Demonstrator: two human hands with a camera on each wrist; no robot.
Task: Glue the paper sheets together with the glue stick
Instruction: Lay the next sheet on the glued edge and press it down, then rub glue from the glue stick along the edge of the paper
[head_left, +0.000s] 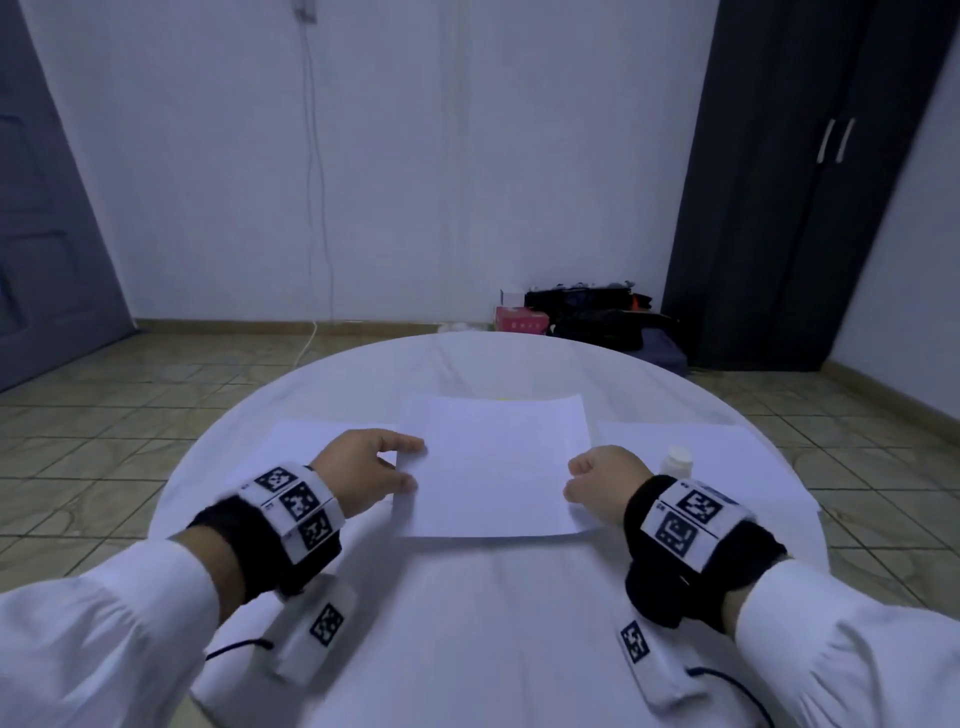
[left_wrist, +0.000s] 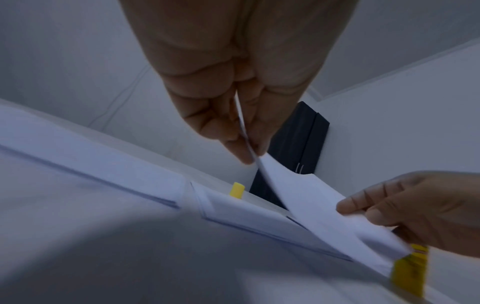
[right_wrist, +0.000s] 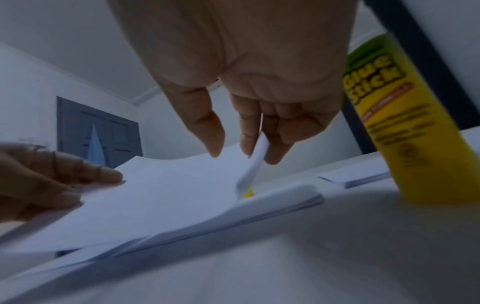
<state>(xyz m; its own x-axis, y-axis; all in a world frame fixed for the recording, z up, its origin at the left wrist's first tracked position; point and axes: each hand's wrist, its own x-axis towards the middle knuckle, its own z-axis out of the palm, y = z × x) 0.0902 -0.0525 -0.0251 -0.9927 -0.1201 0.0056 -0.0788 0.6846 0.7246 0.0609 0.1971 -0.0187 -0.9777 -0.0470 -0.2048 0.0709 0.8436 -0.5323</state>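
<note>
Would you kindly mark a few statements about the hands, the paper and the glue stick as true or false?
1. Both hands hold the same sheet of paper. True: the left hand pinches its left edge and the right hand its right edge.
2. The right hand grips the glue stick. False: it stands upright on the table, beside that hand.
3. The held sheet lies flat on the table. False: the wrist views show it lifted above the paper beneath.
4. More paper lies to the left and right of the held sheet. True.
5. The table is square. False: its edge is rounded.
</note>
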